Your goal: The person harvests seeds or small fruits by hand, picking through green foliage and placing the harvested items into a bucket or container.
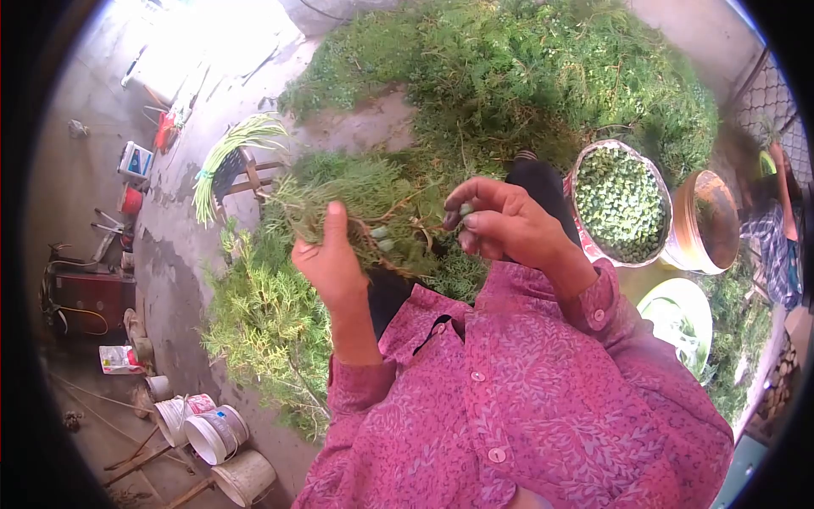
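Observation:
My left hand [333, 265] is wrapped round a leafy green sprig [360, 204] with thin brown stems, its thumb pointing up. Small pale green pods [381, 239] show on the sprig beside that hand. To the right, my right hand [509, 222] pinches a small green pod [465, 209] between thumb and fingers, a little apart from the sprig. The fingertips look dark. Beyond the right wrist stands a bucket full of small green pods [619, 204].
A large heap of green branches [543, 76] lies ahead, and a yellower pile [267, 322] at the left. An orange-rimmed bucket [708, 222] and a pale green basin [678, 318] stand right. A small stool [250, 178] holds long green stems. White buckets [216, 434] are lower left.

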